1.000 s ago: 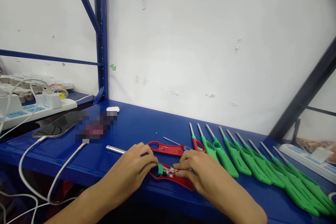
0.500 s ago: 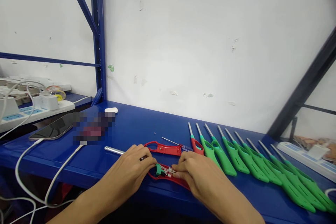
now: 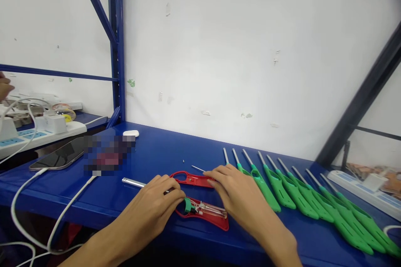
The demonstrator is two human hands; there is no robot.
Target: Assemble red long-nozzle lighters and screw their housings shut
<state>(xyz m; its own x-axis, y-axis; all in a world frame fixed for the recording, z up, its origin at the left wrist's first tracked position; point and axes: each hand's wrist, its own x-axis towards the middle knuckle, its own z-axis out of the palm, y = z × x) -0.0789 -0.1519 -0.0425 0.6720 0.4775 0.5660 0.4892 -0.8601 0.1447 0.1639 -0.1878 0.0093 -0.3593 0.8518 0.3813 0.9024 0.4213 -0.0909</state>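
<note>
An opened red lighter half-shell (image 3: 208, 212) lies near the front edge of the blue bench (image 3: 163, 154), showing a green part, thin wires and a clear tube inside. My left hand (image 3: 156, 202) rests on its left end, fingers curled over the metal nozzle tube (image 3: 133, 182). My right hand (image 3: 233, 192) hovers farther back, fingers stretched toward the second red shell half (image 3: 191, 178), its fingertips at that shell's right end. A thin screwdriver (image 3: 198, 169) lies just behind, partly hidden by this hand.
A row of several green long-nozzle lighters (image 3: 300, 194) lies to the right. At left sit a phone (image 3: 56, 156) with a white cable (image 3: 67, 208), a white earbud case (image 3: 130, 133) and a power strip (image 3: 46, 131). Another person's hand (image 3: 4, 85) shows at the far left edge.
My right hand has lifted off the open shell's inner parts and moved back toward the other red shell half. My left hand has stayed put. Another person's hand has appeared at far left.
</note>
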